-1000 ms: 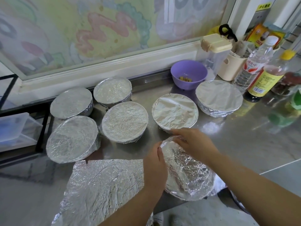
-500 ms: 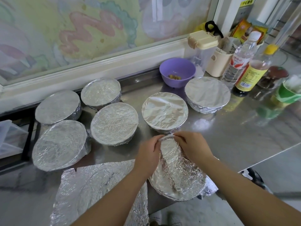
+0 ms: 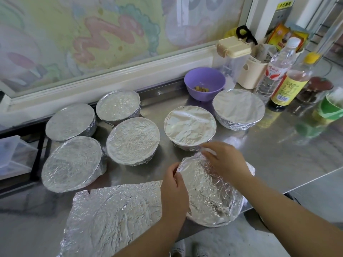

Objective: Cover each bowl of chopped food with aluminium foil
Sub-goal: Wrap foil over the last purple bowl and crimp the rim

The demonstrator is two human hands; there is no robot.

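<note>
Bowl 7 [image 3: 209, 199], lower centre, draped. Left hand [image 3: 174, 188] pinches foil [image 3: 200, 175] at left rim; right hand [image 3: 224, 160] curls it over far rim, apparently crimping a seal. Purple bowl [image 3: 205, 84], upper right, uncovered.

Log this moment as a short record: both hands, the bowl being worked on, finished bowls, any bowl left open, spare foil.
left hand: grips foil at the front bowl's left rim
right hand: curls over its far rim
front bowl: foil on, loose flap at right
covered bowls: six, behind it
purple bowl: open, a little chopped food inside
spare foil sheet: flat on counter, left of front bowl
</note>
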